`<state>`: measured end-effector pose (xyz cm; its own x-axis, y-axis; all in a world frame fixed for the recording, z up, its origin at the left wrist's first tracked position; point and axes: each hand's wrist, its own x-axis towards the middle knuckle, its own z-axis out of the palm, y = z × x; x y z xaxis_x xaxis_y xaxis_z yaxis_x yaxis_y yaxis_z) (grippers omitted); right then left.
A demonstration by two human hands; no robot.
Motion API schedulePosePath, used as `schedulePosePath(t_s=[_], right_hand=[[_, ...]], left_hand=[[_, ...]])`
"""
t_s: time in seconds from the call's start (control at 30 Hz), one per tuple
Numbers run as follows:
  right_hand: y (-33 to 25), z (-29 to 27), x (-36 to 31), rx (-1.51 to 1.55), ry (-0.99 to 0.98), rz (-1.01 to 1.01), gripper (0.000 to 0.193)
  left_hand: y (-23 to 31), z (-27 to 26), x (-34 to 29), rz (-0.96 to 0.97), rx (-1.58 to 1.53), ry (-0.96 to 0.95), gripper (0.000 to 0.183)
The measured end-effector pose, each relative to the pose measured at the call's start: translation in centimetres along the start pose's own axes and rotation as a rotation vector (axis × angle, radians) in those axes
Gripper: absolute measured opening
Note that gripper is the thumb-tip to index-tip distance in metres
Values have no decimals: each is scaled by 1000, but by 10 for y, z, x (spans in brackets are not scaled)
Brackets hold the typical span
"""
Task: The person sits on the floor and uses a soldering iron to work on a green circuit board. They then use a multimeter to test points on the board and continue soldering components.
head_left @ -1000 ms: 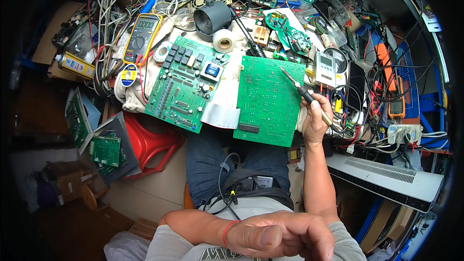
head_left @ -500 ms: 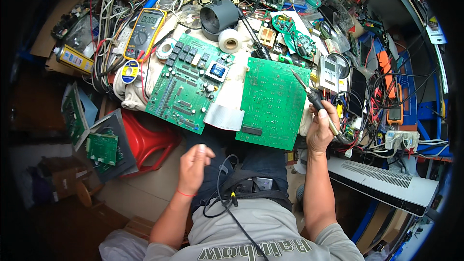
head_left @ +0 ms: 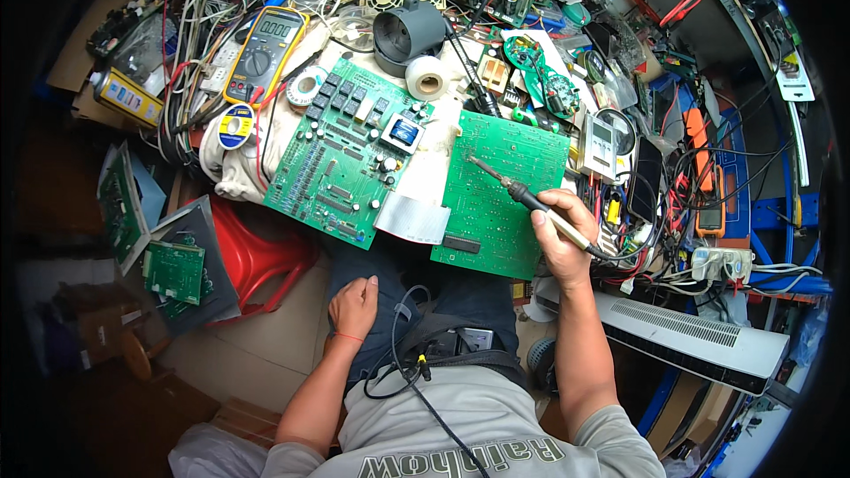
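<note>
My right hand (head_left: 565,252) holds a soldering iron (head_left: 524,196), fingers wrapped round its handle. The iron's tip points up and left over the middle of a bare green circuit board (head_left: 505,221), solder side up; whether it touches cannot be told. A grey ribbon cable (head_left: 412,218) runs from that board's lower left to a second green board (head_left: 305,181) with relays, chips and a blue transformer (head_left: 405,132). Low on the left, my left hand (head_left: 354,305) rests closed on my thigh, thumb uppermost, with nothing seen in it.
Beyond the boards stand a yellow multimeter (head_left: 266,53), a solder spool (head_left: 236,127), a white roll (head_left: 428,78) and a dark grey cup-shaped part (head_left: 407,31). Cables and loose electronics crowd the bench's back and right. A red stool (head_left: 266,252) stands at lower left.
My right hand has tilted the soldering iron left, bringing its tip from the board's upper right edge to over its middle. My left hand has dropped lower onto my thigh and closed.
</note>
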<state>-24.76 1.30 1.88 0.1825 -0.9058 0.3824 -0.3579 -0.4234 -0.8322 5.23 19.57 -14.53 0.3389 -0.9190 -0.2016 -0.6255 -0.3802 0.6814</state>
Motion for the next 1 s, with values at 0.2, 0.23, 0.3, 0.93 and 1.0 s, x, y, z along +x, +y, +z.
schedulePosePath(t_s=[0.2, 0.23, 0.3, 0.93, 1.0], right_hand=[[-3, 3, -2, -86, -19, -26, 24], [-4, 3, -2, -97, -22, -27, 24], [-5, 3, -2, -109, -27, -23, 24], [-4, 5, -1, -141, -22, -92, 25], [-3, 5, -1, -141, -23, -92, 25]], left_hand=[[-5, 1, 1, -5, -22, 5, 40], [-6, 1, 1, -10, 0, -1, 39], [-8, 2, 2, -16, 18, -7, 40], [-8, 2, 3, -11, -49, 0, 42], [-6, 2, 3, -7, -71, 5, 42]])
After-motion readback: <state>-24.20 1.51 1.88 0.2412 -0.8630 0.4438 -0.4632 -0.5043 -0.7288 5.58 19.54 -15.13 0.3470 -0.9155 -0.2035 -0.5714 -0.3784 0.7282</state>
